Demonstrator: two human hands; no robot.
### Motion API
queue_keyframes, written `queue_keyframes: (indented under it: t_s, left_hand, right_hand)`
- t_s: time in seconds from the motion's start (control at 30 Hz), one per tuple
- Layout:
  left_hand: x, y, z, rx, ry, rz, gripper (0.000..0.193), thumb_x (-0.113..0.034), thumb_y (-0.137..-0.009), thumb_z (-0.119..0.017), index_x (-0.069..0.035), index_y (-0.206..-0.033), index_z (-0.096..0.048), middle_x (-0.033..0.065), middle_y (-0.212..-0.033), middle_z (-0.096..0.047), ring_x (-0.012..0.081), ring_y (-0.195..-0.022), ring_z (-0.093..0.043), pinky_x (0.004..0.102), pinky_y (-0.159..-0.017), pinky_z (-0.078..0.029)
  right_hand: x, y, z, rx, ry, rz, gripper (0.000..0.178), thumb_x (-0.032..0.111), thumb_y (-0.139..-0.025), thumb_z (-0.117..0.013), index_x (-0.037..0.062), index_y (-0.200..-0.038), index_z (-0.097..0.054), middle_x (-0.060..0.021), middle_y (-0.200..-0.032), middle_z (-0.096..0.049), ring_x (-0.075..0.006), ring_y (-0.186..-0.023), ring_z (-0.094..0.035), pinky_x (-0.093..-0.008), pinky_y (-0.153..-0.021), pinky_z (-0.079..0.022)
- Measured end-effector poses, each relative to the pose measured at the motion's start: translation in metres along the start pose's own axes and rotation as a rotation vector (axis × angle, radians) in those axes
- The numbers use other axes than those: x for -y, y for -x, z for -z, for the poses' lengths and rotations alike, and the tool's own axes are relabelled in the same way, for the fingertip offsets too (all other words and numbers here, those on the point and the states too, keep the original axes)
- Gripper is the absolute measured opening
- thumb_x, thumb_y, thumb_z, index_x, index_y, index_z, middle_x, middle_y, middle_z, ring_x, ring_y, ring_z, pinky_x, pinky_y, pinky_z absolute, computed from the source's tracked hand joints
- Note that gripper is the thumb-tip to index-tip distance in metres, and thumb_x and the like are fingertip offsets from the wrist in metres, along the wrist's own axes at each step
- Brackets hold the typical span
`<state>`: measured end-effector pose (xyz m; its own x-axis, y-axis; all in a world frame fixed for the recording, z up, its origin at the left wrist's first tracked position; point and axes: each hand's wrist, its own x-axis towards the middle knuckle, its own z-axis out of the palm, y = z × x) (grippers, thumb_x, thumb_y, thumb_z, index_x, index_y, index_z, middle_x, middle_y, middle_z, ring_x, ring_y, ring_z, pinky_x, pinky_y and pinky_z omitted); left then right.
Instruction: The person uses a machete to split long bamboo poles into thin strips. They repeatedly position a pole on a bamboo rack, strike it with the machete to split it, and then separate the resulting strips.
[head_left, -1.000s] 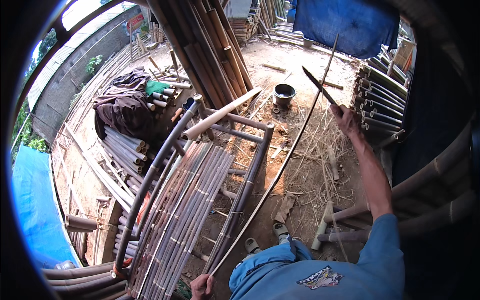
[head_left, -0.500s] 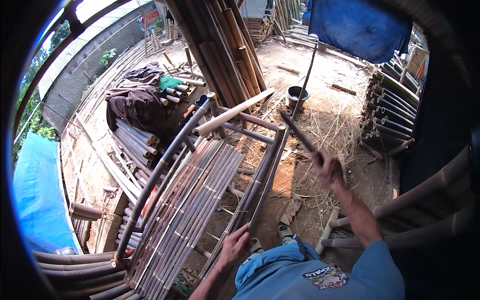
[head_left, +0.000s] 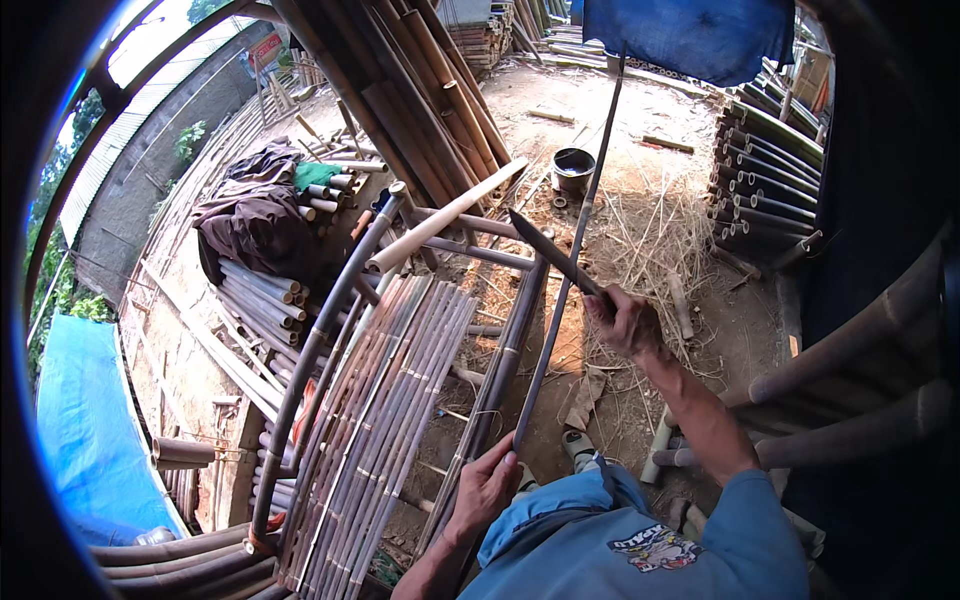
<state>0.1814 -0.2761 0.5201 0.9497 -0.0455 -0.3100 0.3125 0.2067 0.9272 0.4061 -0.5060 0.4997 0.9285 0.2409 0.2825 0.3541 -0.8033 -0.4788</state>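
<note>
My left hand [head_left: 485, 488] is closed around the near end of a long, thin dark bamboo strip [head_left: 547, 350]. The strip slants up and away from me toward a blue cloth. My right hand [head_left: 625, 322] grips a machete [head_left: 548, 250] by its handle, which the fingers mostly hide. Its dark blade points to the far left and crosses over the strip at mid-blade; whether the two touch I cannot tell. Left of the strip stands a bamboo frame [head_left: 311, 350] with a slatted bamboo panel [head_left: 395, 370] leaning in it. A pale bamboo pole [head_left: 450, 215] lies across the frame's far end.
A dark bucket [head_left: 573, 172] stands on ground littered with shavings [head_left: 650, 230]. Bamboo poles are stacked at the right [head_left: 765, 190], and more lie beside a brown cloth [head_left: 245, 225] at the left. Thick bamboo rails [head_left: 860, 345] are close to my right arm.
The machete has moved left and nearer, so its blade now crosses the strip farther from the tip. My left hand still holds the strip's near end. The whole view has shifted slightly.
</note>
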Motion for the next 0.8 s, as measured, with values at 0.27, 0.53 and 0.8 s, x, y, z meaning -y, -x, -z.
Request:
queue_keyframes:
  t_s: [0.27,0.53,0.8]
  left_hand:
    - [0.028,0.064,0.043,0.110,0.074,0.134,0.046,-0.025,-0.100,-0.051,0.002,-0.137,-0.045,0.0002,-0.076,-0.056,0.0065,-0.064,-0.052,0.0212,-0.059,-0.042]
    - [-0.047,-0.027,-0.001,0.184,0.254,-0.056,0.046,-0.030,-0.100,-0.050,0.001,-0.133,-0.049,0.0059,-0.081,-0.060,0.0150,-0.064,-0.058,0.0274,-0.061,-0.048]
    - [-0.027,-0.031,-0.013,-0.117,-0.104,-0.227,0.036,-0.023,-0.101,-0.050,0.001,-0.126,-0.056,-0.0054,-0.066,-0.045,0.0021,-0.055,-0.036,0.0189,-0.049,-0.027]
  right_hand:
    - [-0.008,-0.016,0.040,-0.168,-0.021,0.149,0.048,0.054,-0.094,-0.047,0.0075,-0.085,-0.054,-0.0109,-0.051,-0.056,-0.0280,-0.048,-0.063,-0.0420,-0.045,-0.049]
    - [0.052,-0.014,0.055,-0.152,-0.126,0.254,0.040,0.047,-0.089,-0.061,0.0084,-0.087,-0.053,-0.0118,-0.062,-0.059,-0.0343,-0.058,-0.064,-0.0441,-0.050,-0.050]
    - [0.045,-0.011,0.032,-0.165,-0.011,0.676,0.044,0.052,-0.088,-0.060,0.0081,-0.079,-0.055,-0.0076,-0.058,-0.055,-0.0254,-0.052,-0.061,-0.0399,-0.049,-0.049]
